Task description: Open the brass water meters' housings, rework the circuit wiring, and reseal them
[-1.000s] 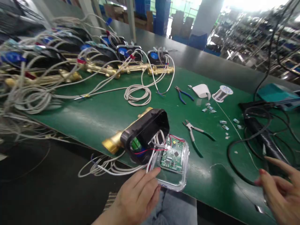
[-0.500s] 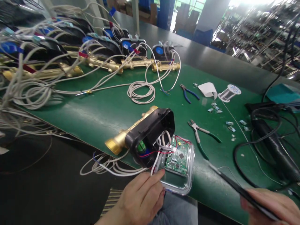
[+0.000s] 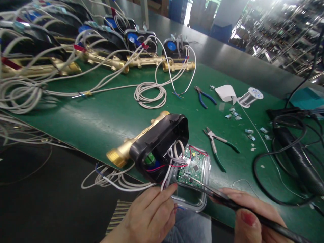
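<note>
A brass water meter [image 3: 131, 148] with an open black housing [image 3: 162, 145] lies at the near edge of the green mat. Red and white wires run from the housing to a green circuit board [image 3: 193, 168] seated in a clear plastic cover [image 3: 199, 202]. My left hand [image 3: 149, 216] rests at the cover's near left corner, fingers curled against the white wires and the cover. My right hand [image 3: 250, 212] grips a black soldering iron [image 3: 227, 202] like a pen, with its tip over the lower part of the board.
Green-handled cutters [image 3: 217, 148] and blue-handled pliers [image 3: 204, 96] lie right of the meter, with a solder spool [image 3: 249, 98], white paper and small loose parts beyond. Several more wired brass meters [image 3: 141, 60] line the far left. Black cables [image 3: 286, 152] coil at the right.
My right hand has picked up the soldering iron from the right and carried it left, bringing the tip onto the circuit board. My left hand has stayed at the cover.
</note>
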`<state>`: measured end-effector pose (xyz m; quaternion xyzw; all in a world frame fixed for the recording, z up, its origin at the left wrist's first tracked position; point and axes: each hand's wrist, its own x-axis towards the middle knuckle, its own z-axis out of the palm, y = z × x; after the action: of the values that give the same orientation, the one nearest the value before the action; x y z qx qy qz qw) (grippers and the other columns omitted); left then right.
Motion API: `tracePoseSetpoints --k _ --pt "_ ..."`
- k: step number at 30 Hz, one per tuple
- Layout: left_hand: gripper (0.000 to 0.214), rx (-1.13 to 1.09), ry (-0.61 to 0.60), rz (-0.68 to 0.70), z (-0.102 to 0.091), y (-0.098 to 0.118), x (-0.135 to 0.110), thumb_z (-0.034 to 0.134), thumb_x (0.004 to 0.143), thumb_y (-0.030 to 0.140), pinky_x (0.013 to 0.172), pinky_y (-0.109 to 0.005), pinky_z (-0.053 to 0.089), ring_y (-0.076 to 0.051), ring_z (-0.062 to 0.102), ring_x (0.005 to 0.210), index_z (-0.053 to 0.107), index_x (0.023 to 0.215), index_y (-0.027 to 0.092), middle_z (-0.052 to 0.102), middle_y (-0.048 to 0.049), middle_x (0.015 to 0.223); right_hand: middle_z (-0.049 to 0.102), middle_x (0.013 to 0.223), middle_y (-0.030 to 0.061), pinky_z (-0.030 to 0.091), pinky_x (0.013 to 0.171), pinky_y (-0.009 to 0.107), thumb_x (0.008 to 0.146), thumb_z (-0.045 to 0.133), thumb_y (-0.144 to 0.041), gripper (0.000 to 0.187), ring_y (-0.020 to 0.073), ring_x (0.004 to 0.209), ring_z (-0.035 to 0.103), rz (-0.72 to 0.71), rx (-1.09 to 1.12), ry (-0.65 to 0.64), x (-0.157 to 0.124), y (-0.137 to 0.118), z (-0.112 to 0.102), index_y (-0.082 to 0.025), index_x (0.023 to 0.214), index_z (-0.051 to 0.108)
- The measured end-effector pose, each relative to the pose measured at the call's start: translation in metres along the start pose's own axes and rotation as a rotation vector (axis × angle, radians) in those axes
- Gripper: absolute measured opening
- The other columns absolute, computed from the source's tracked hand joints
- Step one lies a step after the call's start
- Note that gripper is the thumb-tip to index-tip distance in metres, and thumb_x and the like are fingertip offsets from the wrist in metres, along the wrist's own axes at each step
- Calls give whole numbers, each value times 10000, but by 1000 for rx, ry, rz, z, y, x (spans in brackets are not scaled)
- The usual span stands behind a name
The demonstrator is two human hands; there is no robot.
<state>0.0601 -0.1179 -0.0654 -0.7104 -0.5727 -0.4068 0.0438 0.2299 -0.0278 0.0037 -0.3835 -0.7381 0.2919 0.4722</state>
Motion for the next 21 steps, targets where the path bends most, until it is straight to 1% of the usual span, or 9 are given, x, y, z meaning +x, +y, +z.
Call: tracePoseSetpoints --k 3,6,10,15,21 --pt "83 -12 -5 9 0 0 -1 534 830 67 707 -303 550 -175 673 773 605 857 101 725 -134 962 709 807 25 576 633 268 898 498 -163 127 161 740 695 -35 52 0 -5 3 12 -188 945 613" --pt "75 -18 -8 6 -1 0 -1 540 827 60 709 -312 549 -182 674 770 604 849 93 727 -136 957 714 851 21 577 667 233 917 467 -168 132 136 765 696 -58 75 -34 -9 5 17 -181 965 589" --pt "87 -18 -13 -1 -1 0 1 530 835 65 711 -305 552 -178 677 776 605 858 103 730 -128 963 711 871 33 584 662 242 926 456 -170 131 142 763 698 -37 107 -24 -13 8 18 -178 972 579" --pt "93 4 -7 -20 -1 1 3 515 844 83 690 -292 555 -164 675 748 594 843 133 735 -109 939 712 873 48 599 638 270 928 450 -176 135 166 765 704 -31 134 -45 -17 11 22 -181 989 571" --pt "92 3 -6 -4 -1 1 1 515 847 82 691 -298 556 -170 678 755 599 855 118 733 -119 943 707 919 63 608 667 284 907 443 -124 171 175 802 703 -15 161 -64 -21 15 22 -169 1013 569"
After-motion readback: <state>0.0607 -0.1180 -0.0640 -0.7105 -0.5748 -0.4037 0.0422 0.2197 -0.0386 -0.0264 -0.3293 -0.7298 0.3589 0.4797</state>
